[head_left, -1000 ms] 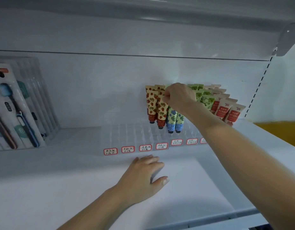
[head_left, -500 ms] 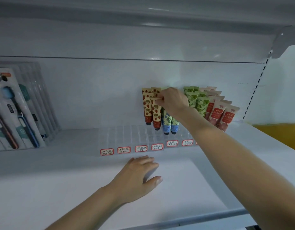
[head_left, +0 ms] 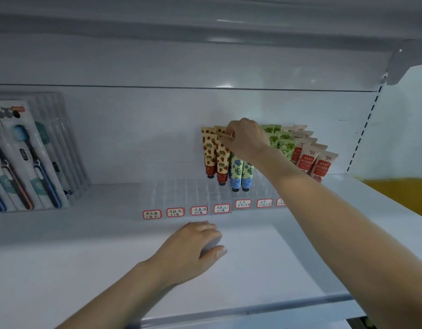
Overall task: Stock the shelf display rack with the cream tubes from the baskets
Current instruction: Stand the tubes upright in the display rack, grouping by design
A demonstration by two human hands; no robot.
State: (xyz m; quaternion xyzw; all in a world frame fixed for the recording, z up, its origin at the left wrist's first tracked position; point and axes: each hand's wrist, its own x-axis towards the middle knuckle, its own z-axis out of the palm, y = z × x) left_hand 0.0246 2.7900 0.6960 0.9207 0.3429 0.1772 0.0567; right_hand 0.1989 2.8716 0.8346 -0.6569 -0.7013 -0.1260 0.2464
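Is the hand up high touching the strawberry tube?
Touching. The head view shows the right hand with its fingers pinching the top edge of the front strawberry tube.

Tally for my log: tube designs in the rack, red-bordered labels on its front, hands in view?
Tube designs: 4: strawberry tubes, blue-flower tubes, green tubes, red-and-beige tubes
Red-bordered labels: 7, the last partly behind the right arm
Hands: 2: left hand, right hand
Total: 13
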